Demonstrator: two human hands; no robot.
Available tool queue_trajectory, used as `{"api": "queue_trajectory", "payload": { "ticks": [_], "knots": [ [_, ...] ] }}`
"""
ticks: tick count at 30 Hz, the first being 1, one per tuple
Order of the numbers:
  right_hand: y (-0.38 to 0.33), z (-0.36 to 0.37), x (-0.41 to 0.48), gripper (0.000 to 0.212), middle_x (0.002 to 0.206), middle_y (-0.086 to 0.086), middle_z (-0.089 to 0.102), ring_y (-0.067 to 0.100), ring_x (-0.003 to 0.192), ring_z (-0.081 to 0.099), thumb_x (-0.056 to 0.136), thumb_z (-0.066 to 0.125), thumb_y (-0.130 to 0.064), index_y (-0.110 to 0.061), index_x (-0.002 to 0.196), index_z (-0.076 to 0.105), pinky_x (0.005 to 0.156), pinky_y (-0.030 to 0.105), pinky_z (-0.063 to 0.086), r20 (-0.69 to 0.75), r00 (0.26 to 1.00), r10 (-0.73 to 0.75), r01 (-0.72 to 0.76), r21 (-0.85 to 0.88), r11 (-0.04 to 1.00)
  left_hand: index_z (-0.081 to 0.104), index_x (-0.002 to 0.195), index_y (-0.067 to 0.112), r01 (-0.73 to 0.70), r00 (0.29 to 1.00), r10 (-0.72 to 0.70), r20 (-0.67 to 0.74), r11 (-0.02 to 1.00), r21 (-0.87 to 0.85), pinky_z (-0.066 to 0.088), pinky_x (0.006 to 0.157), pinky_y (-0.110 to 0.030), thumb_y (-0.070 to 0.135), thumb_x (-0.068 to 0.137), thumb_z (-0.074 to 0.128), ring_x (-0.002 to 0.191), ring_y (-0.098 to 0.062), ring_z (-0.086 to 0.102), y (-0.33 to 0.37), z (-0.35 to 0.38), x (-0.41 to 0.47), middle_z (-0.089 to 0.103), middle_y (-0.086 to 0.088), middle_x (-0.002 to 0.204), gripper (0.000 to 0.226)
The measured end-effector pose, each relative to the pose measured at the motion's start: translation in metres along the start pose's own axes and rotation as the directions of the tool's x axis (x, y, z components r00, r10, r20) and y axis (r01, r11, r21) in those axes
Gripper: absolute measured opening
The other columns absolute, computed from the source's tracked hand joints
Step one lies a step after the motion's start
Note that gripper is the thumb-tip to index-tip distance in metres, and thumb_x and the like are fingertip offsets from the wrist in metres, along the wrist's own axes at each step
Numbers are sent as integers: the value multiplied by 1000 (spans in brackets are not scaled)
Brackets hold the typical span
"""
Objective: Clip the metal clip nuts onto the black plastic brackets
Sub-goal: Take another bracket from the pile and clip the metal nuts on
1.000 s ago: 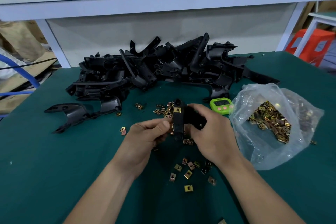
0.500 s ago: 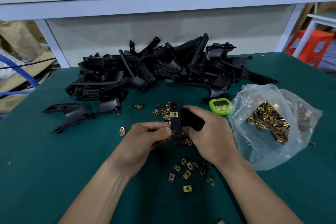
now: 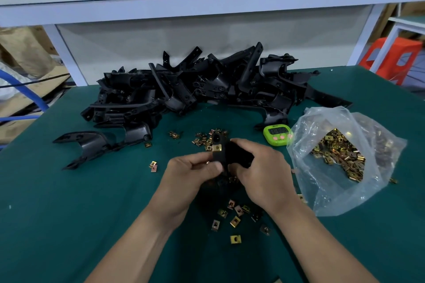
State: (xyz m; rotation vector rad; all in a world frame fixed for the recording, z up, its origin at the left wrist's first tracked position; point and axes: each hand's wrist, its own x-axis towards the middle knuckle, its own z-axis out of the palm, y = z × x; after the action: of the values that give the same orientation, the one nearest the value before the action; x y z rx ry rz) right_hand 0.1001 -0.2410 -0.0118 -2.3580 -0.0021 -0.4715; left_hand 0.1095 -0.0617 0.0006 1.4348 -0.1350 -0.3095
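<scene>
— Bracket (image 3: 218, 156), where is it?
— Held over the table (image 3: 69, 213) between both hands, with its narrow strip upright. One nut (image 3: 216, 147) is clipped near the top.
— Fingers?
— Left hand (image 3: 190, 174) pinches the strip's lower part, thumb in front. Right hand (image 3: 259, 167) is curled round the part behind, fingers clamped on it.
— And around them?
— A black pile (image 3: 195, 89) at the back, loose nuts (image 3: 234, 216) beneath the hands, more in the bag (image 3: 379, 156) on the right, and a green timer (image 3: 277, 136) just beside it.
</scene>
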Motion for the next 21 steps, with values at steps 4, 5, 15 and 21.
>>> {"api": "queue_trajectory", "payload": {
  "ticks": [4, 5, 15, 21],
  "knots": [
    [0, -2, 3, 46, 96, -28, 70, 0, 91, 67, 82, 76, -33, -49, 123, 61, 80, 39, 59, -2, 999, 48, -47, 151, 987, 82, 100, 15, 113, 993, -113, 11, 973, -199, 56, 65, -22, 36, 94, 61, 78, -13, 68, 2, 3, 3, 77, -7, 93, 31],
    [0, -3, 2, 46, 98, -27, 70, 0, 93, 67, 82, 76, -34, -48, 123, 62, 81, 39, 59, 1, 999, 47, -47, 165, 985, 82, 100, 14, 113, 994, -109, 33, 972, -204, 56, 65, -22, 34, 90, 62, 78, -12, 67, 2, 2, 3, 76, -6, 93, 30],
    [-1, 1, 1, 54, 97, -24, 71, 3, 90, 67, 83, 80, -32, -50, 128, 57, 80, 39, 59, -13, 999, 46, -44, 120, 992, 81, 100, 9, 27, 1000, -28, -8, 993, -115, 56, 71, -23, 33, 82, 72, 84, -16, 64, -4, 1, 4, 73, -9, 97, 32],
    [-12, -2, -1, 49, 95, -23, 68, 5, 85, 65, 84, 77, -32, -50, 124, 54, 75, 40, 59, -16, 999, 44, -42, 68, 997, 83, 94, 29, -77, 982, 89, -169, 994, 73, 52, 62, -18, 15, 95, 68, 74, -9, 69, 8, 11, 0, 78, 0, 84, 20]
  ]
}}
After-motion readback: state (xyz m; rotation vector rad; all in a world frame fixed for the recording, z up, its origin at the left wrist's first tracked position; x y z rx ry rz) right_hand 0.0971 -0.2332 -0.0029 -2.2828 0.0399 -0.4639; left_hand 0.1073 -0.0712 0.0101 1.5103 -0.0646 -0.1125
